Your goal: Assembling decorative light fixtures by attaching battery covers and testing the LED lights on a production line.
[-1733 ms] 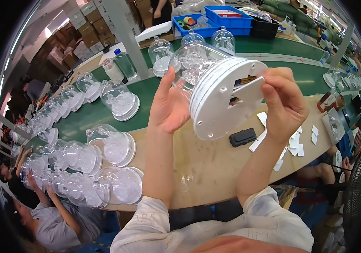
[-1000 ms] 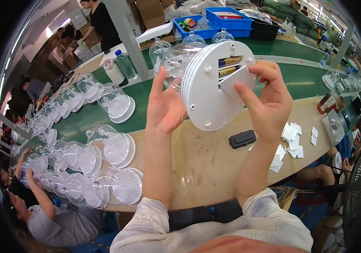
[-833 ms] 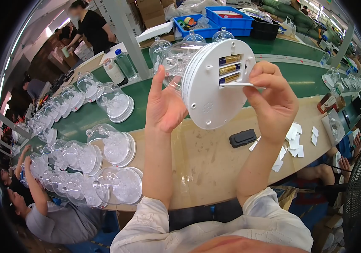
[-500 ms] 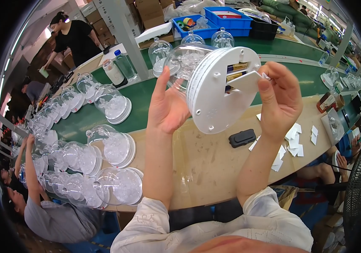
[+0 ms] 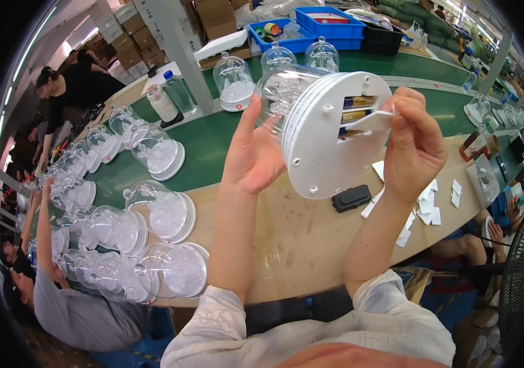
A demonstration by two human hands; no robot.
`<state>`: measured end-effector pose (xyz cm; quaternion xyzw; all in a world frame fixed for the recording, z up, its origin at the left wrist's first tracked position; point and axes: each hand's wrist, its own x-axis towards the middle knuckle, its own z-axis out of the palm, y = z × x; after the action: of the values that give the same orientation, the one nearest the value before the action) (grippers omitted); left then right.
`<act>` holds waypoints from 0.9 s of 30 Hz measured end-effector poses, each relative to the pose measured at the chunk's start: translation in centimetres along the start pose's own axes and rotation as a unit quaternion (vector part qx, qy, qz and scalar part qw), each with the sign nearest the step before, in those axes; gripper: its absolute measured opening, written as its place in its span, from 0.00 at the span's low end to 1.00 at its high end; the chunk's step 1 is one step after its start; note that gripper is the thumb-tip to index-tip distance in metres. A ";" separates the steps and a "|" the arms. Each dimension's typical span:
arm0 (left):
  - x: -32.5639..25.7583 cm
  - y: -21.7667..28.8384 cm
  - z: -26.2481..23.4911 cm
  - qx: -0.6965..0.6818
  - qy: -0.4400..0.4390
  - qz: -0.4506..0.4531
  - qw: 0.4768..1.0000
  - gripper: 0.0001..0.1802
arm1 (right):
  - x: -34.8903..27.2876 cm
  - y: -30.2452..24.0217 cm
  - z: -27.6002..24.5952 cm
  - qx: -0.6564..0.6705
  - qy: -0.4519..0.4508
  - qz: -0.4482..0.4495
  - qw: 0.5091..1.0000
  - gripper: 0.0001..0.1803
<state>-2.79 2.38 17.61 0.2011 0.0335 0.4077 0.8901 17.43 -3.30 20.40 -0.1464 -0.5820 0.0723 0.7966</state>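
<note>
My left hand [image 5: 254, 153] is wrapped round a clear dome lamp with a round white base [image 5: 317, 153], tipped so its underside faces me. In that underside is a battery compartment holding several gold-and-dark batteries [image 5: 355, 115]. Between the thumb and fingers of my right hand [image 5: 414, 138] is a small white battery cover [image 5: 369, 124], tilted across the compartment's lower right part. Its far end lies over the opening while the near edge is lifted. The dome's inside is partly hidden by the base.
Several dome lamps [image 5: 164, 211] lie on the table's left side, others stand behind on the green surface [image 5: 213, 144]. Loose white covers [image 5: 427, 211] and a black case [image 5: 351, 199] lie on the brown tabletop [image 5: 292, 257]. Blue bins [image 5: 329, 30] stand at the back; co-workers reach in at left.
Both hands and the lamp have shifted slightly right. The cover has swung up from the base, showing more of the batteries. At far left, a co-worker has leaned forward toward the lamps.
</note>
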 end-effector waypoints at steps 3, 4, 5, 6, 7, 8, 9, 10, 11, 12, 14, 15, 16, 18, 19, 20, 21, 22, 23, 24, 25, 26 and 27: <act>0.2 -0.5 0.2 -0.001 0.015 0.001 1.000 0.48 | -0.1 0.0 -0.8 -0.025 -0.048 0.022 0.998 0.11; 0.3 -0.5 0.2 -0.001 0.008 -0.004 1.000 0.48 | -0.1 -0.1 -0.7 -0.022 -0.049 0.031 0.998 0.11; 0.3 -0.5 0.1 -0.001 0.002 -0.010 1.000 0.48 | -0.1 -0.2 -0.6 -0.019 -0.051 0.039 0.998 0.11; 0.3 -0.6 0.1 -0.001 0.002 -0.010 1.000 0.48 | -0.1 -0.1 -0.6 -0.019 -0.051 0.039 0.998 0.11; 0.4 -0.6 0.1 -0.011 0.010 -0.009 1.000 0.47 | 0.0 0.0 -0.5 -0.024 -0.051 0.038 0.998 0.11; 0.4 -0.6 0.0 -0.022 0.017 -0.007 1.000 0.46 | 0.0 0.0 -0.5 -0.029 -0.052 0.037 0.998 0.11; 0.4 -0.6 0.1 -0.022 0.018 -0.007 1.000 0.46 | 0.0 0.0 -0.4 -0.029 -0.051 0.038 0.998 0.11; 0.4 -0.6 0.2 -0.019 0.015 -0.004 1.000 0.46 | -0.1 -0.1 -0.2 -0.018 -0.036 0.049 0.998 0.11; 0.4 -0.6 0.2 -0.016 0.013 -0.001 1.000 0.46 | -0.2 -0.1 -0.1 -0.007 -0.021 0.061 0.998 0.11; 0.4 -0.6 0.1 -0.016 0.013 -0.001 1.000 0.46 | -0.2 -0.1 -0.1 -0.006 -0.022 0.061 0.998 0.11; 0.4 -0.6 0.0 -0.022 0.017 0.004 1.000 0.46 | -0.2 -0.1 0.0 0.004 -0.020 0.064 0.998 0.10; 0.3 -0.5 0.0 -0.022 0.018 0.004 1.000 0.46 | -0.1 -0.1 0.1 0.005 -0.020 0.064 0.998 0.10; 0.3 -0.4 0.1 -0.019 0.015 0.004 1.000 0.47 | -0.1 -0.2 0.2 0.002 -0.017 0.075 0.997 0.10; 0.2 -0.3 0.0 -0.016 0.013 0.004 1.000 0.47 | 0.1 -0.1 0.4 0.000 -0.013 0.085 0.996 0.10; 0.2 -0.3 0.0 -0.019 0.013 0.004 1.000 0.47 | 0.2 -0.1 0.5 -0.053 -0.017 0.053 0.997 0.10; 0.2 -0.3 -0.1 -0.021 0.014 0.005 1.000 0.47 | 0.3 -0.1 0.5 -0.106 -0.022 0.021 0.994 0.10; 0.2 -0.2 0.0 -0.021 0.014 0.005 1.000 0.47 | 0.3 -0.2 0.5 -0.106 -0.022 0.020 0.994 0.10; 0.2 -0.2 0.1 -0.018 0.011 0.005 1.000 0.47 | 0.3 -0.4 0.4 -0.113 -0.026 0.035 0.993 0.10; 0.2 -0.2 0.2 -0.014 0.009 0.006 1.000 0.47 | 0.3 -0.5 0.3 -0.121 -0.031 0.049 0.991 0.10; 0.2 -0.2 0.1 -0.014 0.009 0.006 1.000 0.47 | 0.3 -0.4 0.1 -0.121 -0.031 0.049 0.991 0.10; 0.2 -0.2 0.0 -0.014 0.007 0.006 1.000 0.47 | 0.3 -0.2 -0.1 -0.100 -0.031 0.044 0.994 0.10; 0.1 -0.2 0.0 -0.014 0.006 0.007 1.000 0.46 | 0.3 -0.1 -0.2 -0.078 -0.032 0.039 0.996 0.09; 0.1 -0.2 0.1 -0.014 0.007 0.007 1.000 0.46 | 0.3 -0.1 -0.1 -0.078 -0.032 0.039 0.996 0.09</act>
<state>-2.61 2.33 17.62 0.1864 0.0324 0.4154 0.8897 17.61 -3.37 20.67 -0.2285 -0.6052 0.0622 0.7600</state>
